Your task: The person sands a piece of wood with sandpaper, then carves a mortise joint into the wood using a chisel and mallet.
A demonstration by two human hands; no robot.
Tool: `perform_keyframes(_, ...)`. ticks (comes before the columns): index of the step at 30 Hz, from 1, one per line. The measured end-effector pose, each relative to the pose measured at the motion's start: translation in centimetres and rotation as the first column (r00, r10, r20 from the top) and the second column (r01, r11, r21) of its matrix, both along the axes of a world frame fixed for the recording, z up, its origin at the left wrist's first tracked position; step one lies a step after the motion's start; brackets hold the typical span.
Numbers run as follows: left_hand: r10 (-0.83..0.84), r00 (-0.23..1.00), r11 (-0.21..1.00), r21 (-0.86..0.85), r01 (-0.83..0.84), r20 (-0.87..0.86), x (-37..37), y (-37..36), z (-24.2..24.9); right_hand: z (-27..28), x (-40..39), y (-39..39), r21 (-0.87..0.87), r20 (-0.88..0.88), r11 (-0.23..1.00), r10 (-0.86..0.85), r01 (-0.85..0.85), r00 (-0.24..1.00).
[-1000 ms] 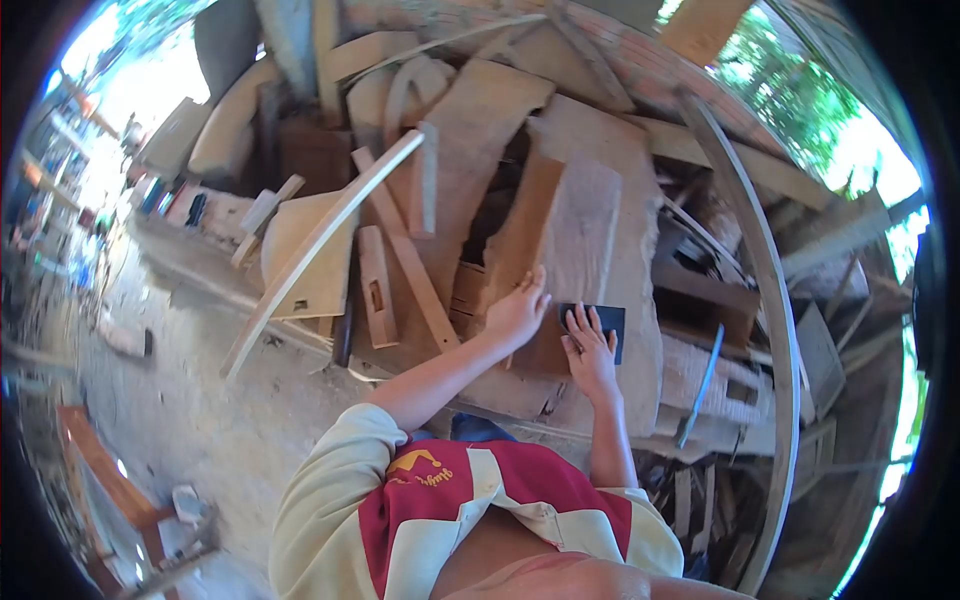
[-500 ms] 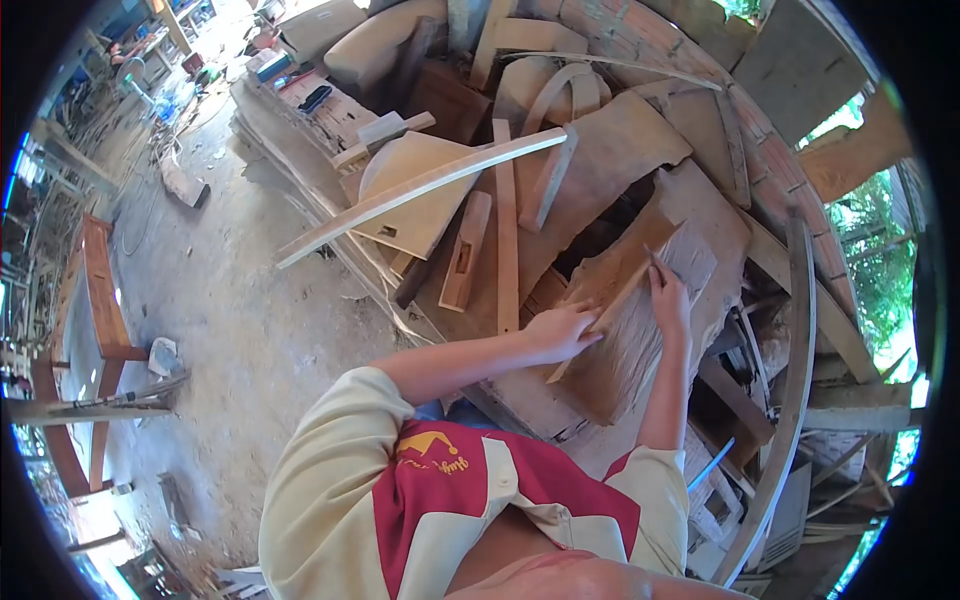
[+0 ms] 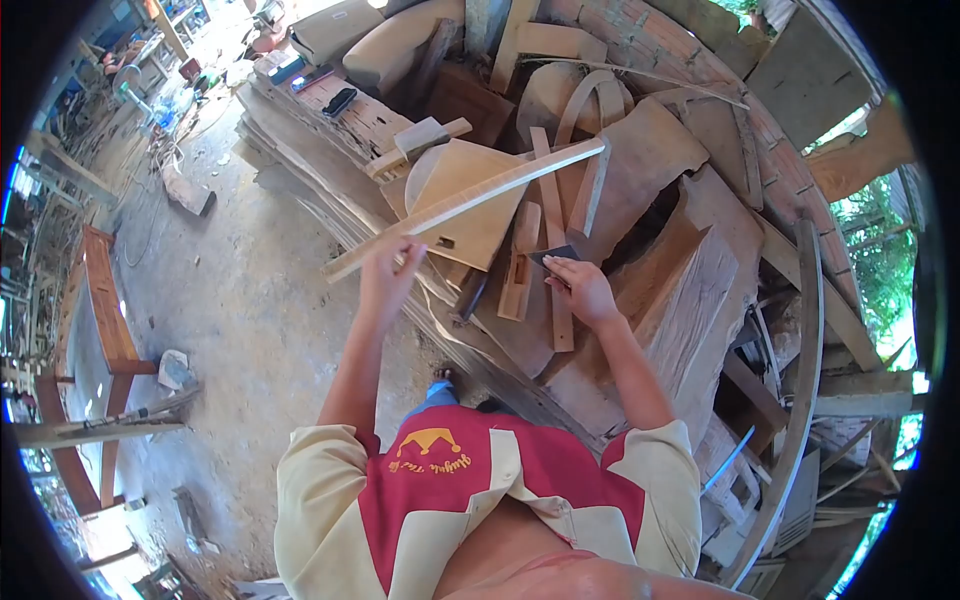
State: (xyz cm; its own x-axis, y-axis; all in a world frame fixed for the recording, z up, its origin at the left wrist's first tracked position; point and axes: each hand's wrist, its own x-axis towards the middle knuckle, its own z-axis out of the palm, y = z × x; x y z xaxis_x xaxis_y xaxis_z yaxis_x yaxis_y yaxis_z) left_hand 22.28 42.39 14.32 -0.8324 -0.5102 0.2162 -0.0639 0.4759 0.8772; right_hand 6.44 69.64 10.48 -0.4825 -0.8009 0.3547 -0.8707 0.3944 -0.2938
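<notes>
My left hand (image 3: 388,278) closes its fingers on the lower edge of a long pale wooden strip (image 3: 480,200), near its left end. This strip lies slanted across a flat light board (image 3: 470,185) with a small slot. In my right hand (image 3: 583,290) is a thin dark flat piece of sandpaper (image 3: 555,256), pinched under the fingers. Below that hand lies a reddish wooden bar (image 3: 560,315). Just left of the bar rests a wooden plane body (image 3: 517,270) with an opening cut in it. A rough, split wood slab (image 3: 690,290) sits right of my right hand.
Stacked planks (image 3: 330,200) edge the pile along the concrete floor (image 3: 250,320). Curved wooden parts (image 3: 590,100) lie at the back before a brick wall (image 3: 690,60). A wooden frame (image 3: 110,310) stands at left; a long curved beam (image 3: 808,330) rises at right.
Both hands have left the rough slab and moved left. My left hand now holds the pale strip's left end; the right has carried the sandpaper over the reddish bar. The view shifted slightly.
</notes>
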Motion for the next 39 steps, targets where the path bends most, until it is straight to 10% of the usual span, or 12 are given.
perform_keyframes(8, 0.027, 0.98, 0.923, -0.382, 0.052, 0.199, -0.3, -5.9, 1.2, -2.0, 2.9, -2.1, 0.2, 0.212, 0.965, -0.21, 0.168, 0.955)
perform_keyframes(13, -0.038, 0.966, 0.912, -0.386, 0.138, 0.257, -2.2, -7.0, -0.5, 0.6, 5.8, -2.6, 0.335, 0.305, 0.899, -0.387, 0.282, 0.87)
perform_keyframes(18, -0.069, 0.851, 0.89, -0.353, 0.288, 0.52, -3.8, -7.5, -2.1, -0.9, 8.9, -3.0, -0.061, 0.287, 0.856, -0.479, 0.514, 0.83)
perform_keyframes(27, -0.104, 0.808, 0.873, -0.336, 0.354, 0.58, -4.4, -8.7, -2.5, -1.2, 12.8, -6.3, 0.188, 0.388, 0.638, -0.747, 0.747, 0.54)
perform_keyframes(37, -0.174, 0.828, 0.921, -0.21, 0.329, 0.534, -4.5, -9.0, -1.9, -1.3, 12.2, -7.2, 0.174, 0.362, 0.654, -0.738, 0.736, 0.57)
perform_keyframes(39, -0.174, 0.822, 0.921, -0.206, 0.331, 0.543, -4.5, -9.2, -1.9, -0.7, 12.6, -7.0, 0.021, 0.643, 0.614, -0.613, 0.789, 0.459)
